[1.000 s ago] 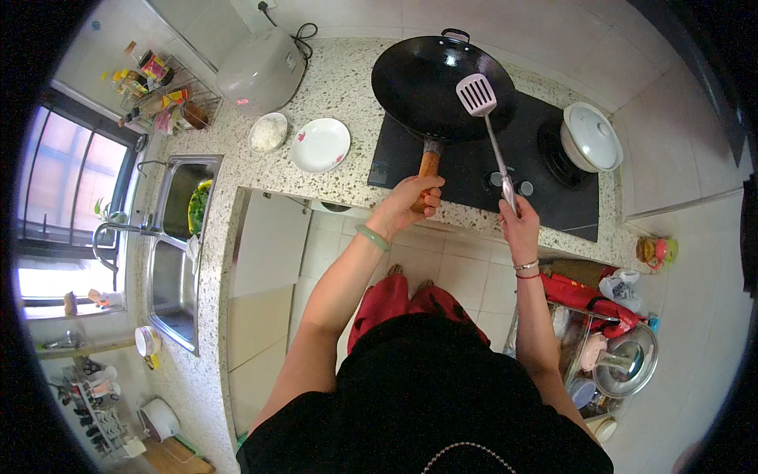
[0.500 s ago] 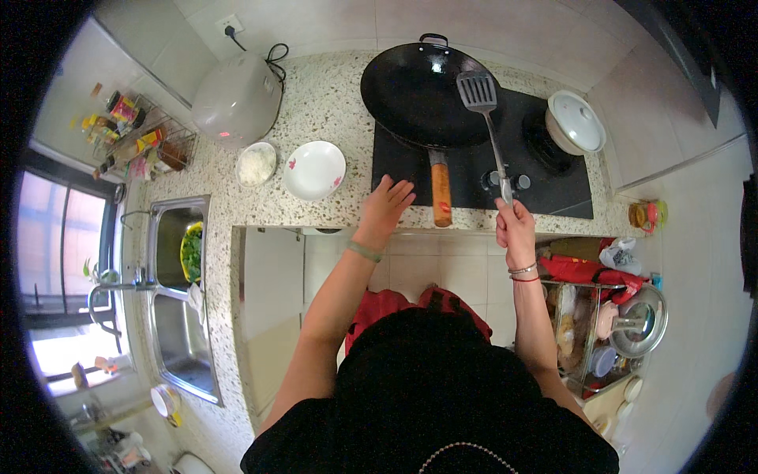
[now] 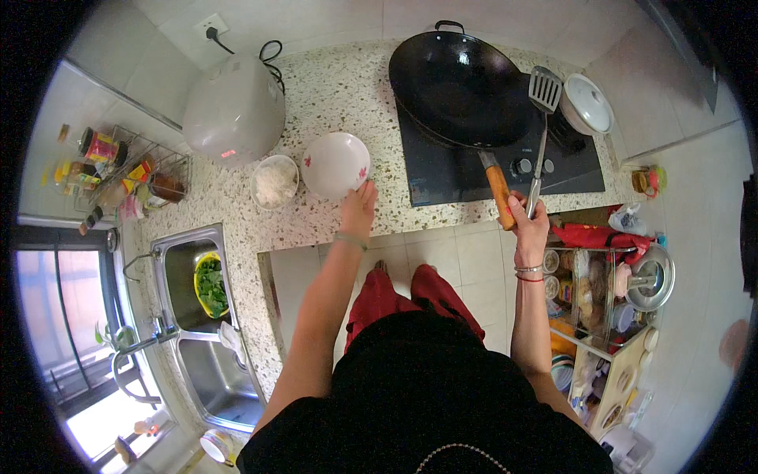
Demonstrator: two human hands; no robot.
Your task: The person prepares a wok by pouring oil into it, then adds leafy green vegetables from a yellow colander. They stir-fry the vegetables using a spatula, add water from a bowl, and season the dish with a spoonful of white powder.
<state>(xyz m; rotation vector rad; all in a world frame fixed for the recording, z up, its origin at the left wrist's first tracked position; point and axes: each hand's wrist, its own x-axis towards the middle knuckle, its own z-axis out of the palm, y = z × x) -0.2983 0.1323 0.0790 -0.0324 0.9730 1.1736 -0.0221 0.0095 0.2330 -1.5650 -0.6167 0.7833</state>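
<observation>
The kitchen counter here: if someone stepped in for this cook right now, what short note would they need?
Left hand: open, fingertips at the rim of the white plate on the counter.
Right hand: gripping the spatula, its blade up beside the wok.
The wok sits empty on the stove, wooden handle toward the cook.
The bowl of rice stands beside the plate.
Nothing is in the wok yet; the plate is not lifted.

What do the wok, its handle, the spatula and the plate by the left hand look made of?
Wok: dark metal with a dull sheen, likely seasoned or coated steel. Wok handle: orange-brown, probably wood. Spatula, held in the right hand: bright slotted metal, likely stainless steel. Plate at the left hand: glossy white with red motifs, probably glazed ceramic.
</observation>
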